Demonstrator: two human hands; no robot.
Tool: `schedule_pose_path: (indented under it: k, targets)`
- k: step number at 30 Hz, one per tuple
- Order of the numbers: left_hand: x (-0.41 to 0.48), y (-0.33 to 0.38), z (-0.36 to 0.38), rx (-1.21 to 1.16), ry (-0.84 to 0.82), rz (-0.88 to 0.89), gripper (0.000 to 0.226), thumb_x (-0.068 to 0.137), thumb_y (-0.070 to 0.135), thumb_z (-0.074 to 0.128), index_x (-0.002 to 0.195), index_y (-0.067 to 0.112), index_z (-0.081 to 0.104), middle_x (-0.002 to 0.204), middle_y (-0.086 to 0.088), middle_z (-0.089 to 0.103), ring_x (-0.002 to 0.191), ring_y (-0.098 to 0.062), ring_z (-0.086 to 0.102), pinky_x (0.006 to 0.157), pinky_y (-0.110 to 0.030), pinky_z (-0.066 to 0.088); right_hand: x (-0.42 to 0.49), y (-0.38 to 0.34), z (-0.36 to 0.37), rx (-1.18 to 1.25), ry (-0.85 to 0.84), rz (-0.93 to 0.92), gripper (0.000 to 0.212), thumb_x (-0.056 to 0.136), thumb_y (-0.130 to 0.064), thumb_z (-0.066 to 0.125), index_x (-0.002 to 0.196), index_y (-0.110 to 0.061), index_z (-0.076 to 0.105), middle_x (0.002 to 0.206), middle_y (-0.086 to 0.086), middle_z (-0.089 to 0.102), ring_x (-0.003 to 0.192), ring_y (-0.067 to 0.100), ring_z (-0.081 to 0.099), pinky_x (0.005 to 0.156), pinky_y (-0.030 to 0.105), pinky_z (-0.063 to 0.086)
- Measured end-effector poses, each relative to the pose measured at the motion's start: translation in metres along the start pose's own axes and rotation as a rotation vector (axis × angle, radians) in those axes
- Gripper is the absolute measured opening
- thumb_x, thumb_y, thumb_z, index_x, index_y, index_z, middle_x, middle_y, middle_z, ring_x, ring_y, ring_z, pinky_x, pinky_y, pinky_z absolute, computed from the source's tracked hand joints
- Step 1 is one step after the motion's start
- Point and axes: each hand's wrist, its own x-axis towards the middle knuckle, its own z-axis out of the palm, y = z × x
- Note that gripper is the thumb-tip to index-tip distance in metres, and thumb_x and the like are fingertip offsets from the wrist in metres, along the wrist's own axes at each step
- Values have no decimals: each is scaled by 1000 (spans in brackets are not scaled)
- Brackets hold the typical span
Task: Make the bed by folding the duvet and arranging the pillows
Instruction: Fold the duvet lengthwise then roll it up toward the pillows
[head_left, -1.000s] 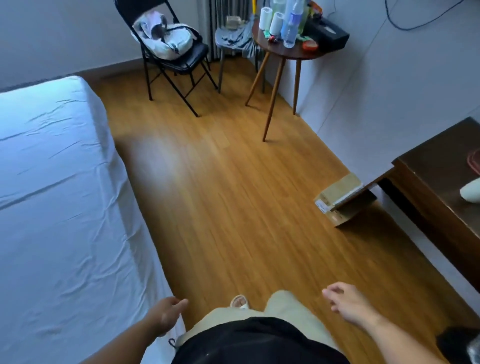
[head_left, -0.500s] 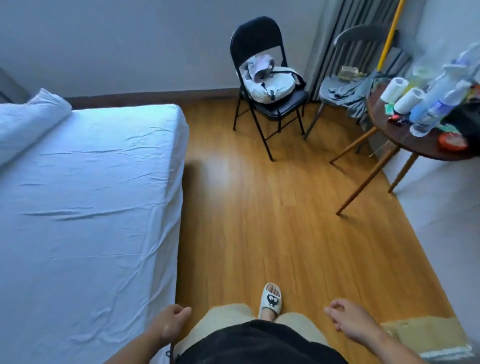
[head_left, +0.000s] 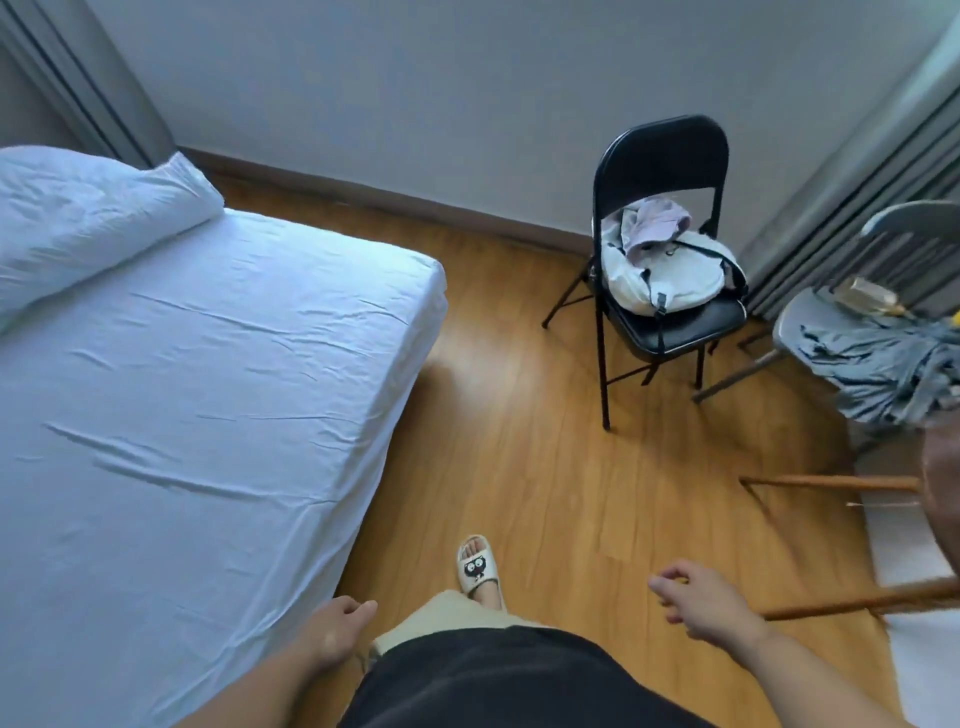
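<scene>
The person stands on the wooden floor at the long side of the bed, left hand just beside the mattress edge, right hand out over the floor. Both hands' fingers are loosely curled and hold nothing. A plump white bundle, pillow or folded duvet I cannot tell, lies at the bed's far left end on the creased sheet. The step in hand looks like going to it: best to keep close along the bed, clear of the black chair, and take it two-handed by its corners.
</scene>
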Motion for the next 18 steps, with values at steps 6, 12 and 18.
schedule_pose_path:
  k: [6,12,18]
  targets:
    - [47,147,-86,33,24,72,37,101,52,44,96,19,62,109,-4,67,91,-16,61,88,-32,49,65,-126,-66,20,7,-46,17,93,-40,65,98,-23,67,93,1,72,77,17,71,59,27,46]
    - [97,277,-162,-54,93,155,31,102,48,46,97,21,62,94,2,63,84,-12,58,73,-26,45,157,-234,-124,1,-26,-59,17,95,-40,63,102,-25,64,98,-1,70,83,15,71,77,32,60]
    - [169,360,-218,-173,133,-8,30,100,41,50,100,15,65,89,-2,63,73,-15,52,68,-29,38,276,-351,-191,-29,-109,-84,25,90,-34,69,104,-14,69,88,7,74,63,15,64,54,25,46]
